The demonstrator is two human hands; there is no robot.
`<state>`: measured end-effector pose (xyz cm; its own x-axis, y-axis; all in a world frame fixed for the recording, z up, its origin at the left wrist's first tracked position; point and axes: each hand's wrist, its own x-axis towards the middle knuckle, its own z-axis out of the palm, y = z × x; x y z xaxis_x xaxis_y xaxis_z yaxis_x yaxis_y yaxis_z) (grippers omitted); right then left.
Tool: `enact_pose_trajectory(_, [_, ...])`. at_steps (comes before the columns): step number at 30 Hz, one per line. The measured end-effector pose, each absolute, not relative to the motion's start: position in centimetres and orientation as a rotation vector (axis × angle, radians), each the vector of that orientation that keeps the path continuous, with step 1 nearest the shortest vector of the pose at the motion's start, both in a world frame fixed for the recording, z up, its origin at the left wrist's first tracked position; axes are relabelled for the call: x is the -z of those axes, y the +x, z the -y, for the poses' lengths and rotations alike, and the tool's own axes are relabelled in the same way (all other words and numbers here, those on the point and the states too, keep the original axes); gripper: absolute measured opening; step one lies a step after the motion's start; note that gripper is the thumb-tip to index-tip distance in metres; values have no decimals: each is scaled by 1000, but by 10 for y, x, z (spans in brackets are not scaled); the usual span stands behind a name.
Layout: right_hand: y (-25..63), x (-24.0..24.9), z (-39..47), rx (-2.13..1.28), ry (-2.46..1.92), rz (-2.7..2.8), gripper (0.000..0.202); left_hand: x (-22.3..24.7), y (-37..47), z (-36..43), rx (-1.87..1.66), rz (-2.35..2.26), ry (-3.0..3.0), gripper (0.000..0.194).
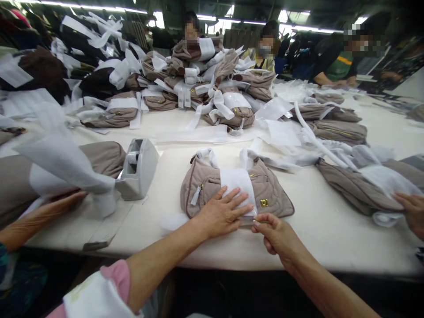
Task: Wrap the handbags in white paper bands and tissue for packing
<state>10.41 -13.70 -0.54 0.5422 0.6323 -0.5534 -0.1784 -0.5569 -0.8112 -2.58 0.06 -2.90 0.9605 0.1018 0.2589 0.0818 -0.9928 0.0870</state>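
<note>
A taupe corduroy handbag [278,194] lies in front of me, with a white wrapping band [236,179] around its middle. Its handles are covered in white wrap, and a gold emblem sits on the front right. My left hand [223,212] rests flat on the band and the bag's front, fingers spread. At the band's lower right edge, my right hand [274,234] pinches thumb and forefinger together; the small whitish bit between them is too small to name. To the left stands a grey tape dispenser [139,170].
Wrapped taupe handbags [232,106] are heaped at the back, darker ones [99,84] behind left. Co-workers' hands touch a bag at left [69,201] and at right [410,212]. White sheets [283,132] lie behind my bag. The table's front edge [232,267] is close to me.
</note>
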Motion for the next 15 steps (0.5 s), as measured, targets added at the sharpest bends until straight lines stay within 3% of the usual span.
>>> enact_pose_trajectory(6, [95, 20, 147, -896, -1831, 430, 46, 30, -25, -1, -409, -123, 3052, 54])
enact_pose_trajectory(12, [95, 42, 146, -736, -1945, 536, 38, 30, -23, -1, -378, -119, 3062, 54])
enact_pose_trajectory(15, [97, 54, 145, -418, -2157, 856, 28, 30, -22, -1, -368, -123, 3064, 52])
